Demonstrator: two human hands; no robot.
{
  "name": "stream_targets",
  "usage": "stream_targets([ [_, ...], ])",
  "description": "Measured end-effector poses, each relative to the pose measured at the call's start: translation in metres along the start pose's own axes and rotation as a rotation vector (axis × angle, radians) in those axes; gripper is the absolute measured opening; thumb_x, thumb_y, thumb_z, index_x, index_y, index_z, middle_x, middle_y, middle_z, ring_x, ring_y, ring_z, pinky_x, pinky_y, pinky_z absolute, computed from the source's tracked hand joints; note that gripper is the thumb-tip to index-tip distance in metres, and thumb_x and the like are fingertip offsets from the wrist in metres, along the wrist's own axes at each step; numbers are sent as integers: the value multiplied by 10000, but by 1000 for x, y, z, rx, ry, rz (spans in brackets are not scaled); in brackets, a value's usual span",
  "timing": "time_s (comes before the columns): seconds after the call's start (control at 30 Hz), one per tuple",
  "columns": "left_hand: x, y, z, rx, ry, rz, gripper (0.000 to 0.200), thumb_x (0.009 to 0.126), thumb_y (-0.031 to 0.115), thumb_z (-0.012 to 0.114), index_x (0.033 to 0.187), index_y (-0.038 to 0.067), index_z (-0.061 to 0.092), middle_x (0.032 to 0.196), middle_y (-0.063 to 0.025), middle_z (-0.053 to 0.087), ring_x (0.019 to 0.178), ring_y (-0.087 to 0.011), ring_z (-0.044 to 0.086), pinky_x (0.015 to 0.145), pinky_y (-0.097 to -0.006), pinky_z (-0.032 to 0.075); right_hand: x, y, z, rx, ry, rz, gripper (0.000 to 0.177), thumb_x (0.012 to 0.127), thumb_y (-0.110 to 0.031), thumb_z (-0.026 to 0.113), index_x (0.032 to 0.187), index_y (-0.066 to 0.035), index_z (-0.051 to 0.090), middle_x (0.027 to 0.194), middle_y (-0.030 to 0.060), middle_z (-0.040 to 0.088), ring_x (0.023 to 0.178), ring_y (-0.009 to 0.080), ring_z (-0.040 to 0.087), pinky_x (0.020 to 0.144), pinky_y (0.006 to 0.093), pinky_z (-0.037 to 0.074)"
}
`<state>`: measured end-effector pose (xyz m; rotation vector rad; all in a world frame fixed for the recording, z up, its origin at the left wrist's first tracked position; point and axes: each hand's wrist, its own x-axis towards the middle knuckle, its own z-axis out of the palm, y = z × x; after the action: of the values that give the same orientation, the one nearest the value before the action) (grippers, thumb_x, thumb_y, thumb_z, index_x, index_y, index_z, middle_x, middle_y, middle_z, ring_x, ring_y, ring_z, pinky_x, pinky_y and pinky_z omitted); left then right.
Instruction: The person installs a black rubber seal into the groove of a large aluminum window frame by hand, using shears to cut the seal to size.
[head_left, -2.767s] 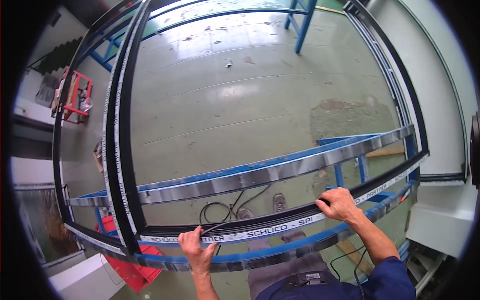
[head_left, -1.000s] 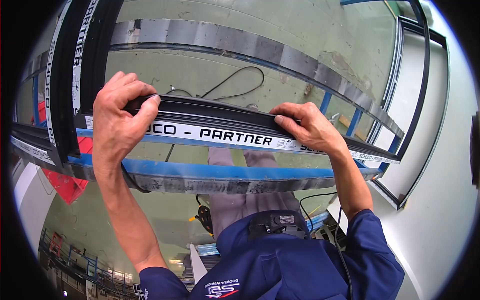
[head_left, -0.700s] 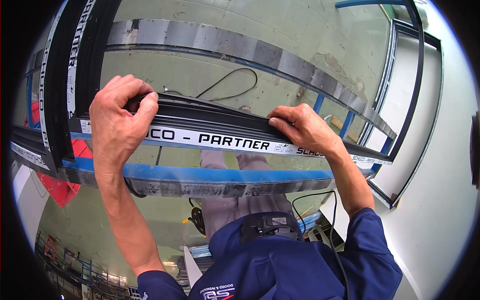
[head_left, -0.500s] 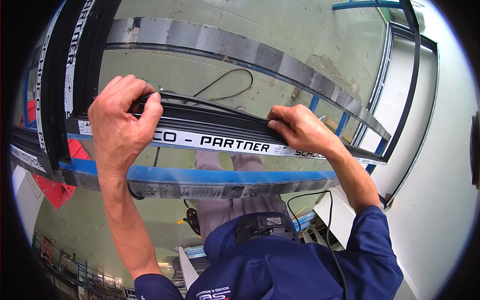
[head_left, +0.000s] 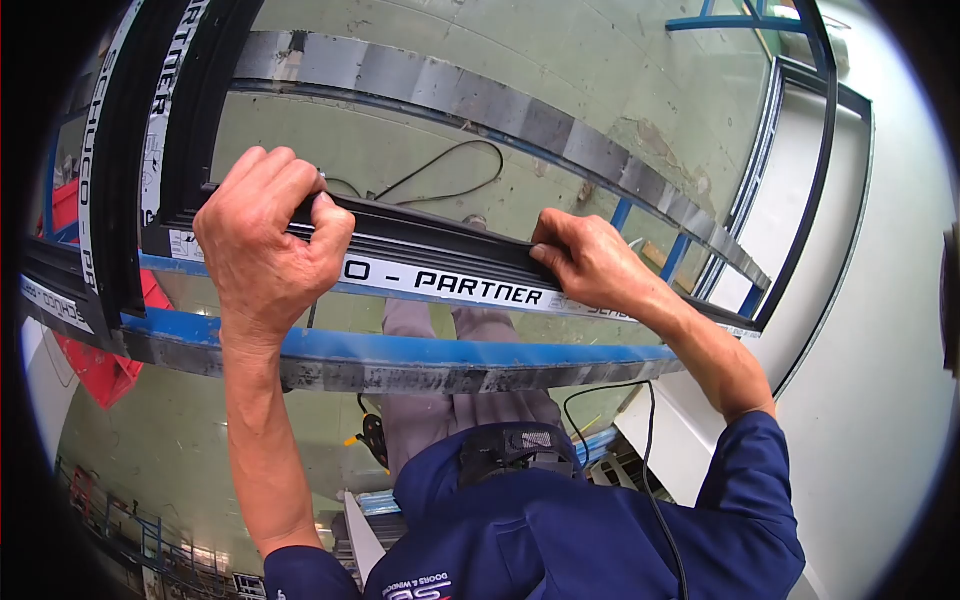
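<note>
Okay, both hands were on the black strip, mid-view, running along the near rail. My left hand, left of centre, had a narrow grip: thumb up against curled fingers, strip coming out to the right from under the thumb. My right hand, just right of centre, pinched the same strip down at the rail, thumb on my side; fingertips mostly hidden, so couldn't tell exactly how they sat. Between my hands the strip lay close over the rail; seated or loose, couldn't tell.

White tape reading PARTNER ran just below it, facing me. Black posts with similar tape rose at upper left. A blue beam crossed below the rail; a grey beam curved from upper left toward the right. A looped cable was on the floor, upper centre. A red bin sat lower left.
</note>
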<state>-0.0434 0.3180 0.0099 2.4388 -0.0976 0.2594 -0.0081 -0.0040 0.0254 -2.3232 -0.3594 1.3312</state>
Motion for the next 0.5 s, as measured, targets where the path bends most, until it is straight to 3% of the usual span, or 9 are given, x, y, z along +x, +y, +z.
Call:
stream_targets([
  [0.07, 3, 0, -2, 8, 10, 10, 103, 653, 47, 618, 670, 33, 518, 642, -88, 459, 591, -267, 467, 516, -397, 376, 1, -6, -5, -59, -4, 10, 237, 1018, -224, 663, 1054, 10, 646, 869, 78, 707, 808, 128, 629, 703, 367, 509],
  [0.2, 2, -2, -2, 17, 24, 19, 104, 650, 54, 620, 663, 44, 517, 640, -82, 463, 591, -265, 468, 513, -397, 380, 3, 4, -6, 321, -56, 46, 252, 1009, -226, 678, 1002, 21, 631, 850, 61, 694, 789, 119, 612, 687, 348, 503],
  [0.3, 1, -3, -1, 27, 23, 4, 116, 645, 60, 623, 652, 50, 508, 642, -78, 456, 592, -264, 467, 511, -400, 381, 7, 3, -3, 329, -76, 116, 224, 989, -212, 670, 996, 12, 672, 821, 120, 728, 741, 191, 669, 672, 405, 509],
  [0.43, 1, -1, -1, 41, 7, -17, 118, 659, 56, 619, 661, 39, 502, 648, -83, 452, 605, -272, 472, 520, -402, 388, 9, -9, -8, 119, -56, 54, 200, 983, -193, 680, 975, 6, 663, 791, 123, 712, 734, 169, 651, 662, 393, 501],
  [0.5, 0, -1, -3, 26, -2, -16, 78, 687, 35, 603, 703, 19, 528, 665, -100, 468, 618, -285, 478, 544, -404, 391, 8, -9, -8, 228, -52, 29, 200, 983, -184, 681, 972, 14, 660, 772, 124, 703, 745, 158, 646, 678, 386, 505],
])
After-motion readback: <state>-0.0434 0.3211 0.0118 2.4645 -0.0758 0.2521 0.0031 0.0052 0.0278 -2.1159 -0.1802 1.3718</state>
